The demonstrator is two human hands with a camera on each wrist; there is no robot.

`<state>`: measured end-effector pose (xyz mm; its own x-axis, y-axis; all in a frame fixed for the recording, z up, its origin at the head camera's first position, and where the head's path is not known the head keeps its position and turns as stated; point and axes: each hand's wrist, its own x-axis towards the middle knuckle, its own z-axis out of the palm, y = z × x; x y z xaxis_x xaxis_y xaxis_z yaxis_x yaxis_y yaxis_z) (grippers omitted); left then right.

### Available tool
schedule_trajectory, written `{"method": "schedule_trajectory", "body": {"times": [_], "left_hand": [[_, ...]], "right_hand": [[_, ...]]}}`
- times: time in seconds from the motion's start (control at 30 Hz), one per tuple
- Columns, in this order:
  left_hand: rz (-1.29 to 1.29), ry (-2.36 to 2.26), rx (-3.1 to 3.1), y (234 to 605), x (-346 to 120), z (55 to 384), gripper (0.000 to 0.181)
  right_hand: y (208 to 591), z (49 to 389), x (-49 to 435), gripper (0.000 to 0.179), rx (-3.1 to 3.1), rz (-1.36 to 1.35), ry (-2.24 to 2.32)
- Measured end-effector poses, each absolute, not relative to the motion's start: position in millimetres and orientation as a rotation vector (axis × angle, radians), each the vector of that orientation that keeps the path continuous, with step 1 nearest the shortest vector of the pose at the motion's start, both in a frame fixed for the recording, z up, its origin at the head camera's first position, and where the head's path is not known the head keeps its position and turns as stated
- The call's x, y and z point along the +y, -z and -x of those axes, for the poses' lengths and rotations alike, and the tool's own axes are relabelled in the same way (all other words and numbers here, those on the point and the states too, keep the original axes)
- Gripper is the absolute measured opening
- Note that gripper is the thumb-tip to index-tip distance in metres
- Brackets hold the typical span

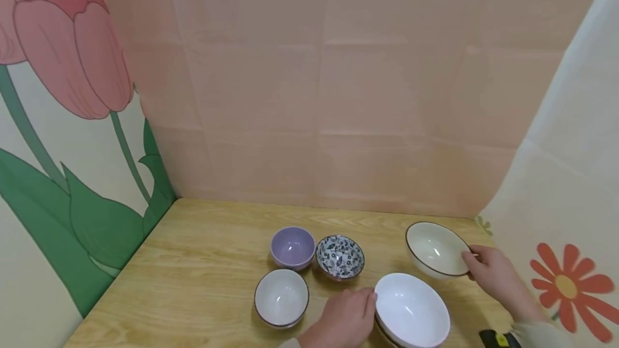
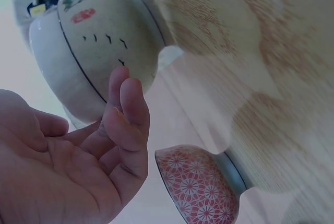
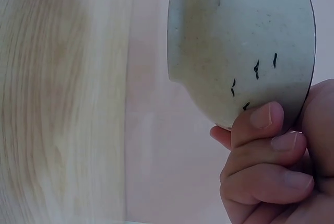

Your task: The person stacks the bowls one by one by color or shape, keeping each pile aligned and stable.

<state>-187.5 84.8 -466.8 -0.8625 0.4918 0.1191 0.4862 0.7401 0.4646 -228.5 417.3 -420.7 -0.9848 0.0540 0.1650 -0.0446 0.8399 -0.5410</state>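
Note:
My right hand [image 1: 498, 278] pinches the rim of a cream bowl with a dark rim [image 1: 437, 248], thumb inside and fingers underneath. The right wrist view shows this bowl's outside [image 3: 250, 36], with small black marks, and its foot raised off the wood. My left hand [image 1: 345, 316] rests beside a glossy white bowl [image 1: 411, 307] that sits in another dark-rimmed cream bowl [image 2: 109, 31]. Seen from the left wrist, its loosely bent fingers [image 2: 133, 104] lie along the side of this stack, not wrapped round it.
Left of the stack stand a purple bowl [image 1: 292, 247], a dark floral-patterned bowl [image 1: 340, 256] and a small white bowl with a dark rim [image 1: 281, 298]. A red-patterned bowl [image 2: 201, 185] shows in the left wrist view. The wooden table [image 1: 193, 273] meets a pink backdrop [image 1: 319, 95].

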Motion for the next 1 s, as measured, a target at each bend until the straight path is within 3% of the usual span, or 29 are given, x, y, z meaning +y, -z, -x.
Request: {"method": "schedule_trajectory", "body": {"times": [0.27, 1.0], "left_hand": [[-0.81, -0.795, 2.907, 468.8, 83.3, 187.0, 0.044], [-0.753, -0.852, 2.854, 461.9, 83.8, 187.6, 0.044]], "right_hand": [[412.0, 217.2, 413.3, 0.045, -2.861, 0.022, -0.822], [390.6, 175.0, 380.6, 0.03, -2.795, -0.12, -0.867]]}}
